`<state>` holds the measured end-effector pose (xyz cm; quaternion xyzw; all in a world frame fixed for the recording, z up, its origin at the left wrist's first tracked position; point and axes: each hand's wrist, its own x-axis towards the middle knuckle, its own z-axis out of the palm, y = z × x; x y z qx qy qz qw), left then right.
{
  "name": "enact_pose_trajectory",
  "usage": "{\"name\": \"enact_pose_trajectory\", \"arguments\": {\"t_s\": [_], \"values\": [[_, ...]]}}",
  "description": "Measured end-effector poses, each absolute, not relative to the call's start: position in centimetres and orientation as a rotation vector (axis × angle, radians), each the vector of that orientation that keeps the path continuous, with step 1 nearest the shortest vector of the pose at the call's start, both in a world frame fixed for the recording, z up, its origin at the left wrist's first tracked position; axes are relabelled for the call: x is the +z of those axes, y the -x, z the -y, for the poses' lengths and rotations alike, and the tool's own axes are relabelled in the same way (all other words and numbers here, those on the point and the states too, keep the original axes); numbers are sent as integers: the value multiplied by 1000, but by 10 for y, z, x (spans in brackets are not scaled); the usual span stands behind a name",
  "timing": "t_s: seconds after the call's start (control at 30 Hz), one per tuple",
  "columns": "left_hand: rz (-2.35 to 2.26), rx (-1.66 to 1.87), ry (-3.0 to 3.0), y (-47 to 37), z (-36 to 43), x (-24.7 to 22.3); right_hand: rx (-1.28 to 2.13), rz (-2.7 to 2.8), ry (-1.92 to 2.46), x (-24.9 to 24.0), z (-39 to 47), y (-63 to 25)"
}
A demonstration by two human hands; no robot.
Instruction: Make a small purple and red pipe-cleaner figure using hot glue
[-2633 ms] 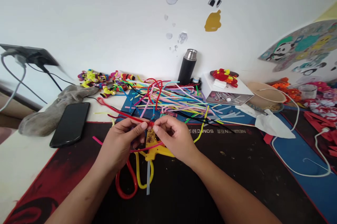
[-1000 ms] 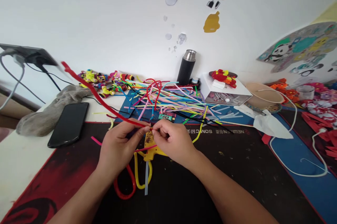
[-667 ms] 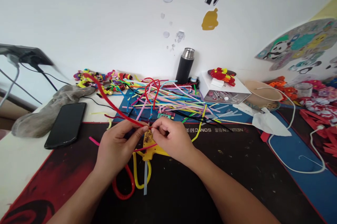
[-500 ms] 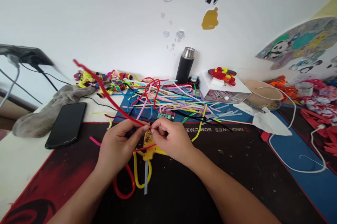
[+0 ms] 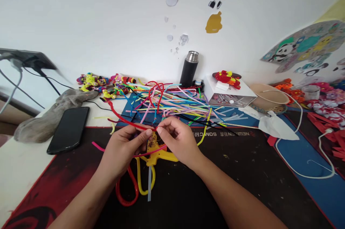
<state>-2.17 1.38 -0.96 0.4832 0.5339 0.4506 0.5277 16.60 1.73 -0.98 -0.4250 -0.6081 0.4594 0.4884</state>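
Note:
A red pipe cleaner (image 5: 121, 117) runs from the upper left into my left hand (image 5: 122, 146), whose thumb and fingers pinch it. Touching its near end, the fingertips of my right hand (image 5: 178, 141) are pressed together beside the left thumb. Under my hands lies a yellow glue gun (image 5: 161, 155) with a clear glue stick (image 5: 149, 182) sticking out toward me. A pink pipe cleaner (image 5: 151, 151) crosses over the glue gun. Red-handled and yellow loops, the red one (image 5: 127, 200) lower, lie just below my left hand.
Behind my hands is a pile of coloured pipe cleaners (image 5: 178, 103). A black flask (image 5: 189, 69) and a white box (image 5: 231, 92) stand at the wall. At left lies a phone (image 5: 68, 128); at right, a bowl (image 5: 269, 96) and a white cable (image 5: 291, 175).
The free end of the red pipe cleaner has swung down from the upper left. My right hand has shifted slightly, showing more of the glue gun. The camera view has tilted a little upward.

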Motion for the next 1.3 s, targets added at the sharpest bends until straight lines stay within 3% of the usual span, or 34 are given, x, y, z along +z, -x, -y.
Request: {"name": "enact_pose_trajectory", "arguments": {"t_s": [1.03,1.3], "values": [[-1204,1139,-1139,20,-11,-13,1136,1440,1039,-8,-14,-162],[-1398,1195,-1513,27,-9,-13,1069,1570,1069,-10,-13,-166]]}}
